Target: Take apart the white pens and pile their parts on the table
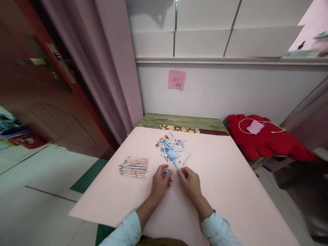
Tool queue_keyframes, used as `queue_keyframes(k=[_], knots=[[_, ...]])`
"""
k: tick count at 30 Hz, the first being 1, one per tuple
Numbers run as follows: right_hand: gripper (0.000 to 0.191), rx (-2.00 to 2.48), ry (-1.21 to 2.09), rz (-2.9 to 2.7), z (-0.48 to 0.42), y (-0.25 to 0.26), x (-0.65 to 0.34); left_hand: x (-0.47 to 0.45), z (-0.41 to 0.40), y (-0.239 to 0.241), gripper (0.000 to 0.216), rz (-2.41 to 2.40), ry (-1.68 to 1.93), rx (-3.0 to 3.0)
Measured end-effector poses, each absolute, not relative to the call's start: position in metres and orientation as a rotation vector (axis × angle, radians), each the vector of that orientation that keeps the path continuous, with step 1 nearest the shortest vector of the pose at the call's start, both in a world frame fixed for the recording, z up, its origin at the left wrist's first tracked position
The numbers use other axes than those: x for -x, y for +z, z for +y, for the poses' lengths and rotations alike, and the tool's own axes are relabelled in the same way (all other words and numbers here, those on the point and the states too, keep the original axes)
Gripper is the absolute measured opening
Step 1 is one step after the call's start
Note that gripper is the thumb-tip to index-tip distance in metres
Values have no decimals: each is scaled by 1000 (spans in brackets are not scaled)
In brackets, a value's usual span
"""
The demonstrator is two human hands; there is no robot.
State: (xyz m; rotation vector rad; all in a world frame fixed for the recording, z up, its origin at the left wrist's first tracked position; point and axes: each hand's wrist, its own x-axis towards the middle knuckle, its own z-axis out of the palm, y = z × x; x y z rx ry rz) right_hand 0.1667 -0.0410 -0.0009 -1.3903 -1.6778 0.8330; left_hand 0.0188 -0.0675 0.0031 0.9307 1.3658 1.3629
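My left hand rests on the pink table sheet, its fingers curled round a small blue pen piece. My right hand lies beside it and pinches the lower end of a light blue pen barrel, which points up towards a loose heap of pen parts. A neat row of assembled pens lies to the left of my left hand.
A single pale pen tube lies right of the heap. The table stands against a wall with a pink sticky note. A red cloth with a white cable sits to the right; a wooden door and curtain are left.
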Motion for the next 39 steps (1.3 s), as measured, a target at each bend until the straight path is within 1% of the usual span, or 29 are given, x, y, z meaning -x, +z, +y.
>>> queue_keyframes(k=[4,14,18,23,28,34,39], knots=[[32,1389,770,-1709,-43,-2,-167,-22,-71,2,35,1378,1376,-943],[32,1388,773,-1722,-43,-3,-167,-19,-70,-2,24,1313,1357,-1053],[32,1393,790,-1732,-43,-4,-167,-12,-63,-4,28,1319,1386,-905],[32,1390,775,-1704,-43,-2,-166,-2,-54,7,31,1328,1407,-822],[29,1357,791,-1631,-41,-2,-168,-10,-44,14,34,1274,1339,-762],[30,1353,799,-1646,-41,-4,-169,-20,-37,10,40,1255,1351,-765],[26,1316,826,-1663,-40,-5,-169,-18,-41,5,38,1214,1371,-792]])
